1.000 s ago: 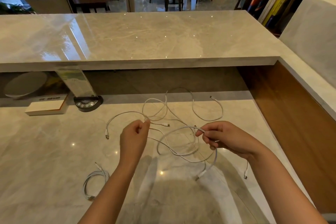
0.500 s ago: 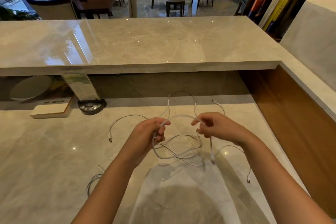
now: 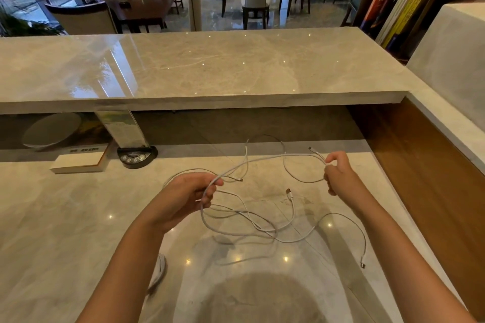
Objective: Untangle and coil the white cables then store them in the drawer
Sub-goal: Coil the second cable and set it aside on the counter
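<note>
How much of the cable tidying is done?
One coiled cable already lies by the left arm. Now the left hand and right hand stretch one white cable from the tangle. Coiling the rest and storing remain; no drawer shows.

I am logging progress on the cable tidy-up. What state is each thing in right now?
Left hand: grips a white cable, lifted off the counter.
Right hand: pinches the same cable near its end.
Held cable: stretched between the hands, not yet coiled.
Loose cables: still crossing one another on the marble counter.
Coiled cable: lying on the counter, mostly hidden behind the left forearm.
Drawer: not in view.
</note>
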Tool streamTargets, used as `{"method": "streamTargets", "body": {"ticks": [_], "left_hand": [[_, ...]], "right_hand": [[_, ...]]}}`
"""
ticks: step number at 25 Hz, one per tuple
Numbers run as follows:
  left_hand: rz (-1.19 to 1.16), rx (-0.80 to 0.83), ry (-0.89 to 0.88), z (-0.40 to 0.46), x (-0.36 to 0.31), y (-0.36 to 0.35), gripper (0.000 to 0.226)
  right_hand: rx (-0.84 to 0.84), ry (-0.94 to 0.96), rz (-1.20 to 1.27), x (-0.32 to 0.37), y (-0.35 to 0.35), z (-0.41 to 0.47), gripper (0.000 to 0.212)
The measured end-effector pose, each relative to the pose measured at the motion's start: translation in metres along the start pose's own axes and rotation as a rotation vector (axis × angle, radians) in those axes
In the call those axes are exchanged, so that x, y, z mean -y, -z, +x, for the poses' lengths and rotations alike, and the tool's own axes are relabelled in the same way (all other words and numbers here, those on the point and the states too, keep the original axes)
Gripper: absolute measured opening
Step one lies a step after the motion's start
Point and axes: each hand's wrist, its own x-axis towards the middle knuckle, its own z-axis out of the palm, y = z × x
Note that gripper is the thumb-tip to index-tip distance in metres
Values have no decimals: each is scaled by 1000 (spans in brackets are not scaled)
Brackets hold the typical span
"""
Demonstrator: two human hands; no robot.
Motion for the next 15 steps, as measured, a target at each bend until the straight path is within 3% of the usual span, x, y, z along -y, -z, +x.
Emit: {"method": "streamTargets", "body": {"ticks": [2, 5, 7, 9, 11, 15], "left_hand": [[132, 33, 85, -4, -1, 3, 26], [50, 38, 22, -7, 0, -8, 26], [-47, -90, -75, -4, 2, -24, 26], [-11, -219, -148, 2, 4, -40, 25], [109, -244, -208, 6, 7, -52, 23], [344, -124, -236, 3, 20, -71, 21]], "right_hand": [[-64, 63, -120, 0, 7, -1, 13], [-242, 250, -471, 2, 2, -13, 13], [-57, 331, -597, 9, -8, -25, 13], [254, 373, -559, 22, -19, -45, 10], [429, 404, -383, 42, -28, -66, 10], [325, 384, -96, 64, -37, -73, 15]]}}
